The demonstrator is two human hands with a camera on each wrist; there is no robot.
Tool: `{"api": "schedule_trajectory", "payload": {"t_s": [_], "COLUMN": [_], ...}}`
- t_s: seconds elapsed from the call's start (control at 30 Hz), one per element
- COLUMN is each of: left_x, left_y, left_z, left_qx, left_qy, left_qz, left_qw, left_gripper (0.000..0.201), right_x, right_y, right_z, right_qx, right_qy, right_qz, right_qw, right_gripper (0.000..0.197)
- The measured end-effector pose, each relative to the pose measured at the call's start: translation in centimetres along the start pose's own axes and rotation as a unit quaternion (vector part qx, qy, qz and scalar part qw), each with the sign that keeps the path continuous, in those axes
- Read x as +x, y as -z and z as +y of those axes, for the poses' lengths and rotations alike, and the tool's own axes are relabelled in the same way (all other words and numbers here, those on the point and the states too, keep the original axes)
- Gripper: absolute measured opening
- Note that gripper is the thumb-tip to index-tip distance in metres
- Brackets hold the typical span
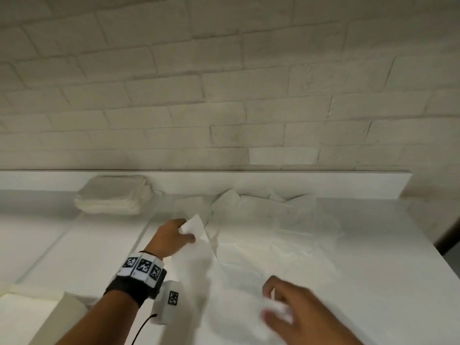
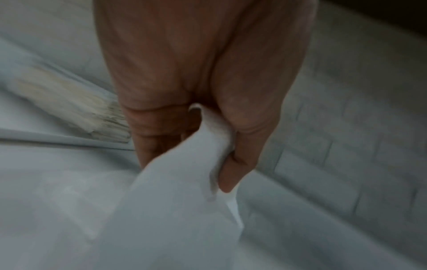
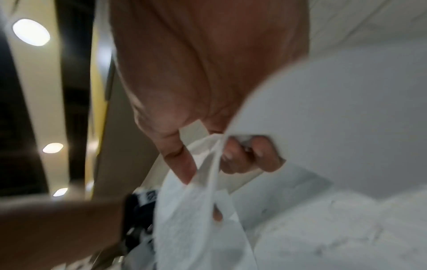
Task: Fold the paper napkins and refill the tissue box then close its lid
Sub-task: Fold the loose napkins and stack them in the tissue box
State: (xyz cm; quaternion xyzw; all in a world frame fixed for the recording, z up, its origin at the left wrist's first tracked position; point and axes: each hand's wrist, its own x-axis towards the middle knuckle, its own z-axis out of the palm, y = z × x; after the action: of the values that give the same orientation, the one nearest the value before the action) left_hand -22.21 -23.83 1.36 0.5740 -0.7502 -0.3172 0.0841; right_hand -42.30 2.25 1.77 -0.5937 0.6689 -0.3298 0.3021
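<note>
Stack of folded napkins (image 1: 113, 199) at the counter's (image 1: 373, 270) far left edge, left hand (image 1: 171, 239) pinching one corner of the open napkin (image 1: 196, 265) (thin, limp, likely tear-prone; best held by corners), right hand (image 1: 298, 307) pinching the other.

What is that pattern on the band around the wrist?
Black-and-white square code markers on the wristband, above the left hand. The head view shows it best.
</note>
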Motion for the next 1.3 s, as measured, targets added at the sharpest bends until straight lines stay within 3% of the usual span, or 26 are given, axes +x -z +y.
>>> {"api": "schedule_trajectory", "payload": {"t_s": [0.07, 0.17, 0.2, 0.3, 0.5, 0.57, 0.67, 0.73, 0.87, 0.93, 1.0, 1.03, 1.07, 1.1, 1.17, 1.3], "left_x": [-1.8, -5.4, -6.7, -10.7, -15.0, -15.6, -16.0, -16.4, -16.8, -16.7, -16.9, -16.9, -17.0, -17.1, -17.1, -16.5], "left_y": [1.5, 3.1, 3.1, 1.7, -1.4, -1.5, -1.2, -1.0, -1.4, -1.6, -1.2, -1.0, -0.8, -0.6, -0.4, 0.3], "left_z": [0.8, 2.2, 2.7, 4.5, 6.7, 6.8, 6.8, 6.7, 6.4, 5.9, 5.6, 5.6, 5.6, 5.7, 6.1, 6.0], "left_qx": [-0.074, -0.136, -0.166, -0.296, -0.423, -0.475, -0.539, -0.536, -0.468, -0.449, -0.436, -0.431, -0.427, -0.422, -0.419, -0.439], "left_qy": [-0.020, -0.059, -0.067, -0.082, -0.100, -0.072, 0.003, 0.006, -0.016, -0.018, -0.035, -0.046, -0.060, -0.071, -0.083, -0.075], "left_qz": [0.031, 0.084, 0.085, -0.008, -0.158, -0.165, -0.157, -0.166, -0.184, -0.172, -0.173, -0.179, -0.187, -0.193, -0.194, -0.156], "left_qw": [0.997, 0.985, 0.980, 0.952, 0.887, 0.861, 0.828, 0.828, 0.864, 0.877, 0.882, 0.883, 0.883, 0.883, 0.883, 0.881], "left_gripper": [0.013, 0.018, 0.021, 0.023, 0.031, 0.028, 0.049, 0.054, 0.034, 0.025, 0.025, 0.026, 0.026, 0.027, 0.027, 0.025], "right_x": [0.2, 0.3, 0.4, 0.4, 0.2, -0.1, -0.6, -0.7, -1.3, -1.8, -1.9, -1.6, -1.1, -0.6, 0.4, 0.9], "right_y": [2.2, 4.5, 4.7, 3.7, -1.4, -2.0, -2.2, -2.3, -2.0, -1.0, 0.1, 0.7, 1.5, 2.1, 2.9, 3.2], "right_z": [0.5, -0.6, -0.8, -2.6, -3.6, -3.6, -3.3, -3.2, -3.4, -3.7, -4.2, -4.4, -4.7, -4.7, -4.2, -3.0], "right_qx": [0.041, 0.021, -0.018, -0.137, -0.281, -0.289, -0.321, -0.339, -0.270, -0.107, 0.052, 0.081, 0.096, 0.102, 0.137, 0.231], "right_qy": [0.011, 0.050, 0.071, 0.123, 0.228, 0.232, 0.254, 0.250, 0.226, 0.198, 0.160, 0.126, 0.085, 0.044, 0.030, 0.018], "right_qz": [0.071, 0.195, 0.234, 0.288, 0.144, 0.119, 0.099, 0.081, 0.036, 0.057, 0.157, 0.186, 0.157, 0.085, -0.051, -0.124], "right_qw": [0.997, 0.979, 0.970, 0.940, 0.921, 0.921, 0.907, 0.903, 0.935, 0.973, 0.973, 0.971, 0.979, 0.990, 0.989, 0.965], "right_gripper": [0.042, 0.004, 0.009, 0.027, 0.054, 0.057, 0.057, 0.060, 0.063, 0.051, 0.030, 0.026, 0.028, 0.033, 0.028, 0.025]}}
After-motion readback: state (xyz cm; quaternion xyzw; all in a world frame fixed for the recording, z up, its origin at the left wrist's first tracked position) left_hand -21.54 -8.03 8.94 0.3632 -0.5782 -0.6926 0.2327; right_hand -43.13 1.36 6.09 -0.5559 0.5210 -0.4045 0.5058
